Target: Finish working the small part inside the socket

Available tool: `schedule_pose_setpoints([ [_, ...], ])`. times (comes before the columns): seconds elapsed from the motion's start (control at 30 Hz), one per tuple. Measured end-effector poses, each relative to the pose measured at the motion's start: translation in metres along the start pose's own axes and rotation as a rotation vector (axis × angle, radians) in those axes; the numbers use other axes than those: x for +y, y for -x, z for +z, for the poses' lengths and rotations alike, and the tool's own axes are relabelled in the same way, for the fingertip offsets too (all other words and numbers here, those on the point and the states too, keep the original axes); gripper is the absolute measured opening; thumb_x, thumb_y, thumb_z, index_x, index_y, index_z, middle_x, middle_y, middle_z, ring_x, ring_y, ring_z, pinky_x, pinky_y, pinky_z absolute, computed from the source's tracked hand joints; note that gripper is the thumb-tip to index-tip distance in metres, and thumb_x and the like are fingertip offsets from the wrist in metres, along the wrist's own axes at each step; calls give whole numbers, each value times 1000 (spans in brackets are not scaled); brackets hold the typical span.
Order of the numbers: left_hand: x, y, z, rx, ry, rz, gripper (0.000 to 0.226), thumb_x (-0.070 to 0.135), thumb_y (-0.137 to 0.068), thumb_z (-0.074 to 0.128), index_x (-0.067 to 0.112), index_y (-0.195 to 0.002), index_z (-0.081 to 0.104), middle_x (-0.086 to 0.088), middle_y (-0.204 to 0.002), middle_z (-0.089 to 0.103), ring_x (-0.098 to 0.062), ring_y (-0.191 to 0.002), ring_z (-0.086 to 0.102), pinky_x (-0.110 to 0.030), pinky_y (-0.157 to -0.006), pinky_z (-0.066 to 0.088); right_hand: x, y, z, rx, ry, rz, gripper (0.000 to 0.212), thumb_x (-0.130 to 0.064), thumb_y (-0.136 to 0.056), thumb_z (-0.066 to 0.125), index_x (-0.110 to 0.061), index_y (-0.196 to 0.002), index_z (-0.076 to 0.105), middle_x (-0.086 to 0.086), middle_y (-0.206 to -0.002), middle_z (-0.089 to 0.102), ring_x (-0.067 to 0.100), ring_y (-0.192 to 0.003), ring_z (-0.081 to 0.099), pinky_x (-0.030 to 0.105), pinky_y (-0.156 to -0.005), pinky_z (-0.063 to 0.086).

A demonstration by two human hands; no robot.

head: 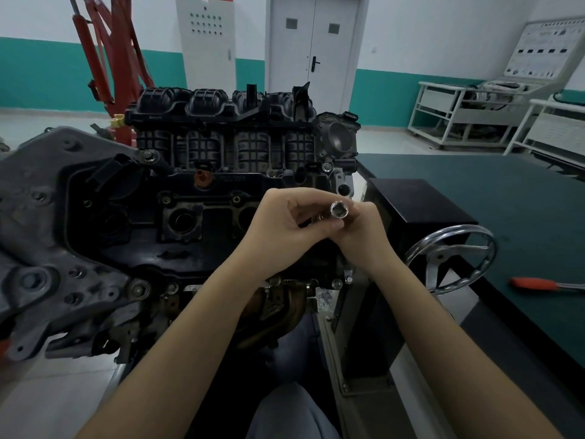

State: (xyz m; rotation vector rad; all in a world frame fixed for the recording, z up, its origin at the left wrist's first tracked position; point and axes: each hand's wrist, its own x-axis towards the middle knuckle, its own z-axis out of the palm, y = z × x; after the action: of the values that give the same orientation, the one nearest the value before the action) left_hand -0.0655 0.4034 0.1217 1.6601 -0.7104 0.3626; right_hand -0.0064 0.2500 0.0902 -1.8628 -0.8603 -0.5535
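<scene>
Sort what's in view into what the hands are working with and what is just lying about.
In hand:
- socket, held in the grip of the left hand and right hand
- engine right below them

Lying about:
- red-handled tool on the green bench
- handwheel
- red hoist
</scene>
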Motion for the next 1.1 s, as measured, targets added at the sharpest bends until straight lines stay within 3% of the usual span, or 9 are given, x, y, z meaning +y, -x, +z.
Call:
schedule_pose_setpoints([
  [0.17,0,-2,4,140,-123,22,21,0,-70,82,10,-87,75,-2,-86,75,-11,-84,72,-30,-83,57,-2,-1,1,-1,-51,11,27,11,-75,72,-2,-99,71,-1,-90,70,-3,-84,66,12,-75,48],
  [0.33,0,0,-1,-21,0,15,29,-9,-79,70,12,-99,72,-9,-96,74,-20,-97,71,-37,-93,54,-2,0,-1,-39,15,-24,37,13,-77,64,-15,-100,63,-21,-81,61,-13,-76,61,4,-66,44],
  [0.4,0,0,-1,-43,-5,11,30,-10,-80,69,12,-100,72,-8,-97,74,-19,-98,70,-36,-93,54,-2,-2,0,-11,52,-9,31,12,-75,69,-14,-91,68,-16,-74,63,-6,-71,62,6,-63,44],
  [0.5,-2,0,3,55,-132,17,23,-1,-74,79,10,-94,74,-3,-92,75,-13,-91,71,-36,-87,57,-1,-3,0,-12,8,4,19,9,-74,74,-2,-89,74,1,-83,71,5,-79,67,13,-72,49],
  [0.67,-2,0,3,37,-105,20,26,-6,-78,74,12,-97,74,-5,-94,75,-14,-94,71,-39,-90,56,1,1,-1,-37,5,-14,31,11,-78,68,-6,-104,67,-15,-88,65,-11,-83,63,8,-72,46],
  [0.77,-2,0,0,-21,-42,14,30,-10,-79,71,10,-101,72,-10,-98,74,-20,-98,71,-40,-93,54,2,1,0,-6,34,-5,33,9,-75,71,-16,-96,67,-18,-79,64,-10,-74,63,7,-66,45],
  [0.93,-4,-1,7,140,-131,31,21,0,-72,81,11,-90,76,-1,-87,75,-10,-85,72,-30,-83,57,0,-3,0,-1,-36,-1,24,9,-74,73,-4,-95,72,3,-88,71,9,-83,68,18,-77,52],
  [1.03,-5,0,5,73,-61,22,25,-5,-76,76,9,-97,75,-6,-92,75,-15,-92,72,-34,-88,56,1,-1,-2,-44,13,3,25,12,-77,69,0,-99,70,-1,-87,68,7,-84,67,14,-73,50],
  [1.1,-5,0,4,9,-14,10,27,-9,-78,72,7,-100,73,-10,-96,75,-20,-96,71,-38,-92,55,0,-1,-2,-63,41,3,28,17,-76,65,-2,-95,71,-12,-79,65,-4,-77,65,8,-66,46],
])
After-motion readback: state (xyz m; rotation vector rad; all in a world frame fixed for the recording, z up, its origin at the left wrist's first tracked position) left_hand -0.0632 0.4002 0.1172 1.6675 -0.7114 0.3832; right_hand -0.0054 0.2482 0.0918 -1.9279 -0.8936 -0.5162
